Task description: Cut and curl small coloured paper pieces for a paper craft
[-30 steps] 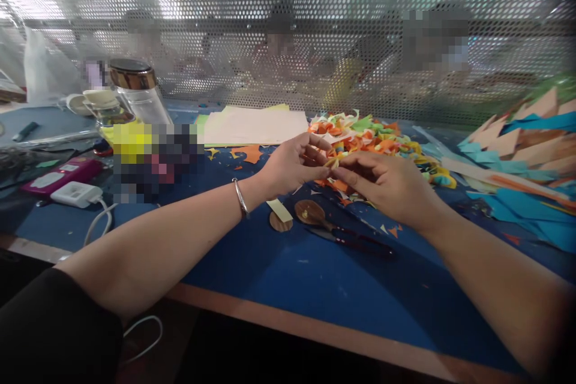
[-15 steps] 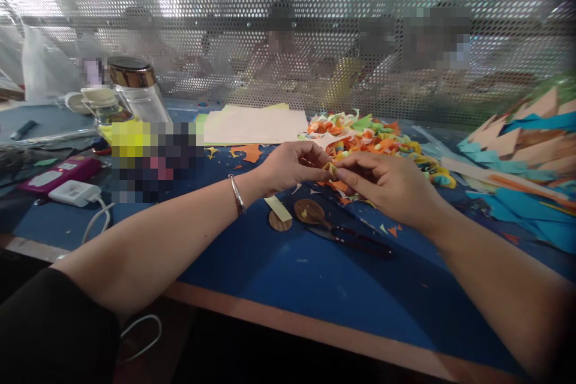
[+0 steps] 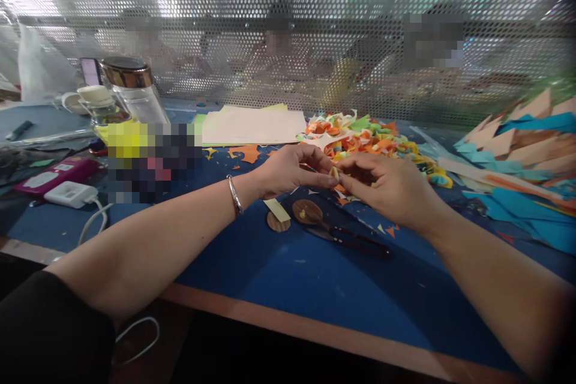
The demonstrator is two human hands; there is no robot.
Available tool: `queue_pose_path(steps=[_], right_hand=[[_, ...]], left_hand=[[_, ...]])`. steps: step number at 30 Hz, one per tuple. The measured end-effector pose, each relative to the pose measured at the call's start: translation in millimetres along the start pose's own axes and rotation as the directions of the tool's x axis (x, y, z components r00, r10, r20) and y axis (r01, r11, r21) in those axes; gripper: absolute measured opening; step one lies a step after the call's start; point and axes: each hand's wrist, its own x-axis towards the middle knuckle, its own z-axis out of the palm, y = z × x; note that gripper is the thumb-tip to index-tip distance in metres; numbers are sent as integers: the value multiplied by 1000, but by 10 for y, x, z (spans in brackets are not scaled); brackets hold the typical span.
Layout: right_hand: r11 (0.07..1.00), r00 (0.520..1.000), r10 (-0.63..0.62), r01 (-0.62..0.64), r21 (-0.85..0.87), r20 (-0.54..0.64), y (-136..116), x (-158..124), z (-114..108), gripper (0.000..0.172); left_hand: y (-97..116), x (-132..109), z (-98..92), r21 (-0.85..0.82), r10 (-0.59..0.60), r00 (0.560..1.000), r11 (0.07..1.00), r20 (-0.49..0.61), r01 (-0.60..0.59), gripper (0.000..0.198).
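Note:
My left hand (image 3: 290, 169) and my right hand (image 3: 387, 187) meet over the blue table (image 3: 288, 276), fingertips pinched together on a small pale yellow paper piece (image 3: 333, 174). A silver bangle (image 3: 234, 195) circles my left wrist. Just behind my hands lies a heap of curled orange, green and yellow paper pieces (image 3: 373, 141). Below my hands rest dark scissors (image 3: 346, 234) and two small round wooden discs (image 3: 307, 212), one with a pale strip (image 3: 278, 210) across it.
Pale paper sheets (image 3: 252, 126) lie at the back centre. Blue and tan paper triangles (image 3: 522, 156) pile up at the right. A glass jar with a gold lid (image 3: 130, 93), a pink device (image 3: 54, 173) and a white charger (image 3: 72, 194) sit at the left. A perforated metal screen (image 3: 288, 30) backs the table.
Both hands have drawn slightly toward me and closed tighter on the small paper piece; my left fingers, spread a second ago, now pinch.

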Motion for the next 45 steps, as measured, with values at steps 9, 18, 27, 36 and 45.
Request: queue_pose_path(steps=[9,18,27,36,45], right_hand=[[1000,1000,10,-10,8,16,0,-20,-5,18],[1000,999,-3,4,-17,37,-10,-4,-18,17],[1000,999,18,-18,-3,46,-38,-6,-40,22],[1000,999,13,-13,-12,32,-10,-7,-29,18],[1000,999,23,-24,10,26,-15,-18,-7,16]], left_hand=[[59,-22,-59,-65,-95,991,993,92,101,25],[21,-7,-55,63,-15,996,998,90,9,32],[58,-14,-95,-23,-72,993,997,91,74,19],[54,-16,-12,-52,-62,998,997,-26,61,10],[34,9,1,-53,-56,996,997,-74,53,13]])
